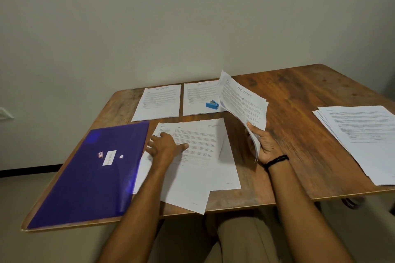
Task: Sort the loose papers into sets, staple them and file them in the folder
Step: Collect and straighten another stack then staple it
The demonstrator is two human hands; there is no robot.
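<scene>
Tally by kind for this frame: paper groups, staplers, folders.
Paper groups: 5 (far-left set, far-middle set, sheaf in right hand, loose sheets under left hand, right-edge stack)
Blue stapler: 1
Purple folder: 1
Total: 7

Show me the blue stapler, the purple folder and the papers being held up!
blue stapler [212,105], head view, on its blue body.
purple folder [85,188], head view, on the bare cover below the label.
held papers [243,100], head view, on the top sheet's printed middle.
</scene>
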